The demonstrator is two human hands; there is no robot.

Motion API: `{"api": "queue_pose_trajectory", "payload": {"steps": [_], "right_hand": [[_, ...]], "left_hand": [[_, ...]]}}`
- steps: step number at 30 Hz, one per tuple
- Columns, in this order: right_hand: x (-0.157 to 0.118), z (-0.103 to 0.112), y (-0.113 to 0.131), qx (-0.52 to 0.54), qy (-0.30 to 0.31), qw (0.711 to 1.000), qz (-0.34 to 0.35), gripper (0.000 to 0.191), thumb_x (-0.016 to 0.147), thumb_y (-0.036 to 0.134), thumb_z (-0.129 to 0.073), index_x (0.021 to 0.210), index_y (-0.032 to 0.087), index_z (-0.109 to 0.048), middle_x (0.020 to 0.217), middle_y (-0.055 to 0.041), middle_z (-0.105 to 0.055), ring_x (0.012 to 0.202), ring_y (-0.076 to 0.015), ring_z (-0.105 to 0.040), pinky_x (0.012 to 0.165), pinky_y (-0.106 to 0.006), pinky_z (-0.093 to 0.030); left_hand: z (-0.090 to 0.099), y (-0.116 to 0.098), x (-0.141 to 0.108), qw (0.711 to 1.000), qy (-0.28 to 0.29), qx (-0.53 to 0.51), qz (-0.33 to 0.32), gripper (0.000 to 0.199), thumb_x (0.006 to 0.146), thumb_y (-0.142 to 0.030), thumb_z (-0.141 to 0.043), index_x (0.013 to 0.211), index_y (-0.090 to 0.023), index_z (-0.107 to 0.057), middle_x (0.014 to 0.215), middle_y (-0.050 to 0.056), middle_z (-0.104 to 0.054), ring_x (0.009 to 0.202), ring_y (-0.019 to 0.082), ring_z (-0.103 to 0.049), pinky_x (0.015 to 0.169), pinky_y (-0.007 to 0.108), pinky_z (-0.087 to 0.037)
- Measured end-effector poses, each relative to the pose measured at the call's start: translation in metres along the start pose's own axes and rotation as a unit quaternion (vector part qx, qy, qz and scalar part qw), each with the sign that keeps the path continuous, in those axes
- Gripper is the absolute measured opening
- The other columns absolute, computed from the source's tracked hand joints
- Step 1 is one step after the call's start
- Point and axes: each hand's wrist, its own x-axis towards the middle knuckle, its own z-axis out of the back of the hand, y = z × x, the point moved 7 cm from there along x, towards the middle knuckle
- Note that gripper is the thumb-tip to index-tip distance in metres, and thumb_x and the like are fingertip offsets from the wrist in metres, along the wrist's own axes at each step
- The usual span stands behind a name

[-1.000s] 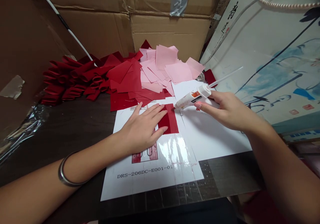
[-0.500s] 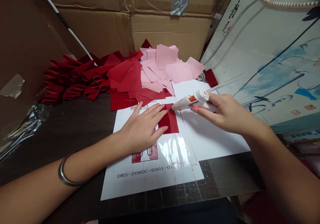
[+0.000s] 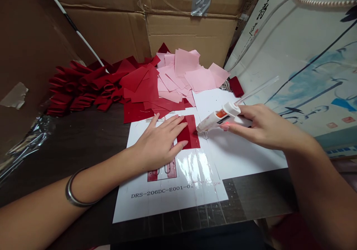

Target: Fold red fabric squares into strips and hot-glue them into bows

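Curls the right grip [image 3: 264, 127] snugly round a white plastic glue gun [image 3: 217, 118], aiming at the red square [image 3: 191, 131] just beside the left grip's fingertips. Spreads the left grip [image 3: 156, 146] flat, pressing that square without grasping. Counts many stiff red loops [image 3: 75, 86] as already rolled, beyond and left of the left grip; leaves red sheets [image 3: 142, 88] and pink sheets [image 3: 186, 66] unrolled beyond both grips.
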Motion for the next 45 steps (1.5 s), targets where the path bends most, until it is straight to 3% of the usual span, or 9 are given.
{"api": "queue_pose_trajectory", "payload": {"steps": [4, 10, 23, 28, 32, 34, 37, 41, 45], "right_hand": [[0.002, 0.006, -0.006, 0.026, -0.064, 0.997, -0.039, 0.039, 0.087, 0.058, -0.054, 0.076, 0.021, -0.059, 0.061, -0.0001, -0.052, 0.054, -0.0144, -0.044, 0.050, -0.030, -0.031], [0.011, 0.001, -0.038, 0.080, -0.149, 0.975, -0.144, 0.037, 0.088, 0.056, -0.052, 0.083, 0.021, -0.061, 0.066, -0.0017, -0.054, 0.060, -0.0176, -0.052, 0.056, -0.032, -0.037], [0.013, -0.006, -0.064, -0.027, -0.097, 0.975, -0.195, 0.048, 0.092, 0.061, -0.035, 0.076, 0.020, -0.055, 0.071, -0.0068, -0.060, 0.058, -0.0192, -0.053, 0.053, -0.033, -0.039], [-0.010, 0.019, -0.054, -0.188, -0.102, 0.949, -0.231, 0.057, 0.085, 0.071, -0.040, 0.087, 0.020, -0.067, 0.067, -0.0116, -0.063, 0.057, -0.0238, -0.051, 0.053, -0.036, -0.034], [-0.022, 0.029, -0.040, -0.205, -0.085, 0.930, -0.292, 0.063, 0.082, 0.077, -0.037, 0.066, 0.023, -0.065, 0.054, -0.0087, -0.056, 0.047, -0.0185, -0.038, 0.050, -0.034, -0.027], [-0.016, 0.020, -0.028, -0.124, -0.092, 0.950, -0.270, 0.066, 0.084, 0.076, -0.034, 0.062, 0.022, -0.064, 0.053, -0.0070, -0.053, 0.047, -0.0171, -0.039, 0.050, -0.033, -0.027], [0.001, -0.015, -0.014, 0.144, -0.055, 0.965, -0.213, 0.061, 0.088, 0.071, -0.036, 0.082, 0.021, -0.069, 0.052, -0.0011, -0.048, 0.047, -0.0144, -0.041, 0.052, -0.031, -0.031], [0.013, -0.059, -0.005, 0.372, 0.028, 0.900, -0.225, 0.056, 0.089, 0.067, -0.040, 0.094, 0.019, -0.068, 0.044, 0.0039, -0.038, 0.041, -0.0119, -0.032, 0.045, -0.029, -0.025], [0.013, -0.075, 0.002, 0.496, 0.063, 0.827, -0.257, 0.046, 0.090, 0.058, -0.046, 0.100, 0.017, -0.065, 0.041, 0.0058, -0.036, 0.039, -0.0103, -0.025, 0.040, -0.028, -0.016]], "left_hand": [[-0.001, 0.001, 0.000, 1.000, 0.002, -0.001, 0.003, 0.056, 0.098, -0.045, -0.034, 0.145, -0.016, -0.039, 0.153, 0.010, -0.036, 0.144, 0.028, -0.028, 0.117, 0.060, -0.013], [-0.001, 0.000, 0.001, 1.000, -0.004, -0.007, -0.006, 0.054, 0.098, -0.044, -0.033, 0.145, -0.017, -0.039, 0.155, 0.008, -0.033, 0.144, 0.027, -0.028, 0.118, 0.060, -0.011], [0.000, 0.001, 0.000, 1.000, -0.009, -0.013, -0.009, 0.054, 0.099, -0.044, -0.034, 0.145, -0.018, -0.039, 0.154, 0.009, -0.034, 0.144, 0.028, -0.028, 0.117, 0.061, -0.012], [-0.002, 0.002, 0.000, 1.000, -0.009, -0.013, -0.008, 0.054, 0.098, -0.045, -0.033, 0.145, -0.019, -0.039, 0.155, 0.009, -0.033, 0.145, 0.026, -0.028, 0.118, 0.060, -0.010], [-0.002, 0.002, 0.000, 1.000, -0.007, -0.013, -0.006, 0.054, 0.098, -0.046, -0.034, 0.144, -0.019, -0.040, 0.155, 0.008, -0.034, 0.145, 0.027, -0.028, 0.118, 0.060, -0.011], [-0.001, 0.001, 0.000, 1.000, -0.008, -0.007, -0.006, 0.054, 0.098, -0.046, -0.034, 0.144, -0.019, -0.040, 0.154, 0.008, -0.034, 0.145, 0.027, -0.028, 0.118, 0.059, -0.011], [0.000, 0.000, -0.001, 1.000, -0.006, 0.002, -0.004, 0.055, 0.098, -0.047, -0.036, 0.145, -0.018, -0.039, 0.154, 0.009, -0.035, 0.144, 0.027, -0.029, 0.118, 0.059, -0.012], [0.002, -0.001, 0.000, 1.000, -0.007, 0.002, -0.010, 0.056, 0.097, -0.049, -0.037, 0.145, -0.019, -0.039, 0.154, 0.009, -0.035, 0.144, 0.026, -0.029, 0.118, 0.059, -0.012], [0.003, -0.001, 0.001, 1.000, -0.010, 0.003, -0.010, 0.056, 0.097, -0.048, -0.038, 0.143, -0.017, -0.041, 0.152, 0.010, -0.038, 0.144, 0.027, -0.030, 0.118, 0.059, -0.013]]}}
